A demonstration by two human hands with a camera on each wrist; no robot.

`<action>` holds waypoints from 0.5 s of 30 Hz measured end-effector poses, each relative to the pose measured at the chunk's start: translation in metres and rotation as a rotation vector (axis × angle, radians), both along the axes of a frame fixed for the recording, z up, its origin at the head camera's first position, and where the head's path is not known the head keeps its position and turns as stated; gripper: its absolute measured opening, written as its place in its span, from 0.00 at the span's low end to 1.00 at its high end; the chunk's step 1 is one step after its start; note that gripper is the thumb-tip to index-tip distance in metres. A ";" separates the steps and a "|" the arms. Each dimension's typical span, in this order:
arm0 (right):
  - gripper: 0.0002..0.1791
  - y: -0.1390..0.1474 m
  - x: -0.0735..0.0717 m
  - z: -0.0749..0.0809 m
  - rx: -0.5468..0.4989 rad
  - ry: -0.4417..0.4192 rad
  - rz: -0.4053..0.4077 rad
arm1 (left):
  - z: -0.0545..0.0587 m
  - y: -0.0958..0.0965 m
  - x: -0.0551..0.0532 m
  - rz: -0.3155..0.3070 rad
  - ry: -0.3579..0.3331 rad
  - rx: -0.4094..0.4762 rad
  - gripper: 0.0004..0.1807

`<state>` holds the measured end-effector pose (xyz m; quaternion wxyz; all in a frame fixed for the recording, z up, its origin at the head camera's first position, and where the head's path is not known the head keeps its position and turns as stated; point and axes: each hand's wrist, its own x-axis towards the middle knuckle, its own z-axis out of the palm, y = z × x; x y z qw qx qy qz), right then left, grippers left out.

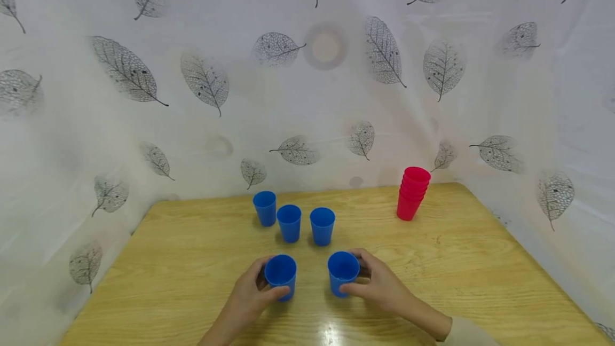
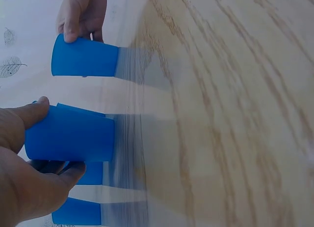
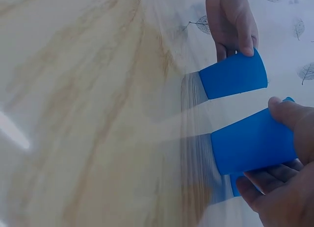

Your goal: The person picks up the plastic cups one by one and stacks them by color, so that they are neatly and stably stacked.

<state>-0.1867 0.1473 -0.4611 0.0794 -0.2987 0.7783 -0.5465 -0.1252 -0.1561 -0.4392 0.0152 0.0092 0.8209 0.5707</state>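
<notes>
Over there, around the gap between left hand [image 1: 251, 290] and right hand [image 1: 380, 283]: left cup [image 1: 280, 273] at nine o'clock, right cup [image 1: 342, 270] three; behind, on the table [image 1: 192, 260], three cups [image 1: 290, 227] eleven to twelve, stack [image 1: 412, 195] between one and two.

Read the tabletop as a clock face, twelve at the far edge: you have a stack of red cups [image 1: 410, 199] at two o'clock, nested, mouths up. The table [image 1: 182, 266] under you is yellowish, wood-grained, with a bright glare [image 1: 329, 332] at six. From nine through twelve to three, you face a pale sheet [image 1: 331, 103] printed with dark, veined leaves [image 1: 383, 51].
</notes>
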 end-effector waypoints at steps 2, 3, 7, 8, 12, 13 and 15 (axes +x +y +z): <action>0.31 0.003 0.002 -0.001 -0.002 0.008 0.000 | 0.000 0.001 0.000 -0.009 0.003 0.002 0.41; 0.31 0.005 0.002 -0.002 -0.002 0.019 0.001 | 0.000 0.002 0.000 -0.012 0.003 0.000 0.41; 0.32 0.010 0.007 -0.002 -0.001 0.047 0.004 | 0.000 0.003 0.001 -0.025 0.002 0.006 0.41; 0.32 0.011 0.008 -0.001 -0.002 0.047 0.004 | 0.000 0.004 0.001 -0.027 0.002 0.010 0.41; 0.33 0.019 0.012 0.001 0.006 0.042 0.003 | -0.001 0.005 0.000 -0.035 0.000 0.015 0.41; 0.33 0.021 0.013 0.002 0.011 0.034 0.003 | -0.001 0.006 0.000 -0.036 -0.001 0.014 0.41; 0.33 0.025 0.014 0.003 0.017 0.014 0.006 | -0.002 0.007 -0.001 -0.036 -0.002 0.006 0.42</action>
